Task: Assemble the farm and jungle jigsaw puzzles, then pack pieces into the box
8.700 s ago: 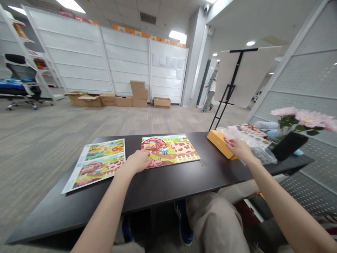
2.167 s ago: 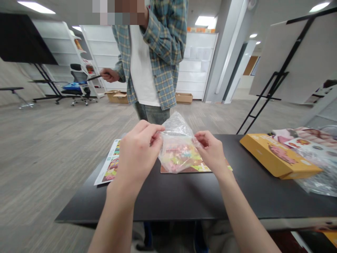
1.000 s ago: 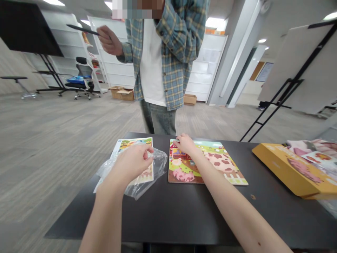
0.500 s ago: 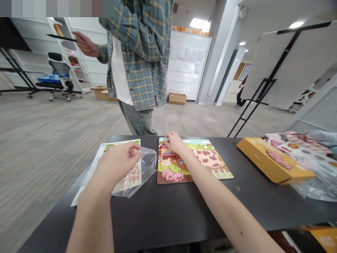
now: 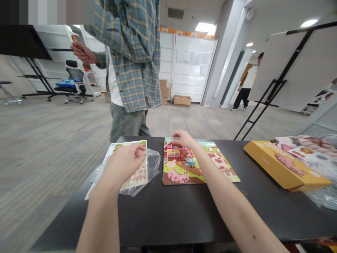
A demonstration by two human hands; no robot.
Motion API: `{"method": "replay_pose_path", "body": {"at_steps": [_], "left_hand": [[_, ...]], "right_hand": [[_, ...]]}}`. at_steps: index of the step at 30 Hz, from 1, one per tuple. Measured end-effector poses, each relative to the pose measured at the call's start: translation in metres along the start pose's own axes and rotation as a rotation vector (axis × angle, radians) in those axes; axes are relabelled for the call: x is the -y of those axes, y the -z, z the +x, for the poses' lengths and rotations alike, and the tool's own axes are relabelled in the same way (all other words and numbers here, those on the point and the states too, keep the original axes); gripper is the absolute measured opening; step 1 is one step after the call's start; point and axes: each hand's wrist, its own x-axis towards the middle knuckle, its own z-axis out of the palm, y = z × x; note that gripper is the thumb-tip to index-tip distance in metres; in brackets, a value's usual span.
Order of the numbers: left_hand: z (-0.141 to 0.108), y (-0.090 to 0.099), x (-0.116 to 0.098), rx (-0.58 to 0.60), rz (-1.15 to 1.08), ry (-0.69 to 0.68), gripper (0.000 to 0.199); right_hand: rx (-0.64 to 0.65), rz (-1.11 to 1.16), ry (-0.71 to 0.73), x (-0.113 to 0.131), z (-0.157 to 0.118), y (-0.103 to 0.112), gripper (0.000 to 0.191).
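My left hand (image 5: 128,162) is closed, its fingers curled over a printed farm picture sheet (image 5: 142,172) and a clear plastic bag (image 5: 153,165). Whatever its fingertips may hold is hidden. To the right lies a colourful farm picture board (image 5: 193,174), flat on the table, with a red barn, a farmer, a pig and a spotted cow. At the barn roof near its far edge is my right hand (image 5: 184,139), fingers bent and drawn together. Anything small between them cannot be made out. My right forearm covers part of the cow.
A yellow box (image 5: 284,168) sits at the right of the black table (image 5: 163,218), beside crumpled clear plastic (image 5: 325,195) and folded fabric (image 5: 305,142). A person in a plaid shirt (image 5: 137,52) stands across the table. Farther back is another person (image 5: 243,86) near a whiteboard (image 5: 295,66).
My right hand has shifted up toward the board's far edge, uncovering the barn door and farmer. My left hand stays over the sheet. The view has turned slightly left.
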Motion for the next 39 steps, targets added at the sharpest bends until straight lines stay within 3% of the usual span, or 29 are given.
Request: {"method": "replay_pose_path", "body": {"at_steps": [9, 14, 21, 39], "left_hand": [[-0.002, -0.004, -0.005, -0.035, -0.004, 0.046, 0.03], [0.0, -0.009, -0.007, -0.065, 0.002, 0.076, 0.028], [0.002, -0.01, -0.011, -0.089, 0.009, 0.105, 0.026], [0.004, -0.014, -0.009, -0.1, 0.023, 0.146, 0.025]], "right_hand": [[0.116, 0.255, 0.012, -0.015, -0.001, 0.008, 0.017], [0.19, 0.218, -0.004, -0.022, -0.006, 0.01, 0.023], [0.154, 0.193, -0.022, -0.021, -0.009, 0.007, 0.022], [0.199, 0.55, -0.149, -0.012, -0.021, 0.025, 0.037]]}}
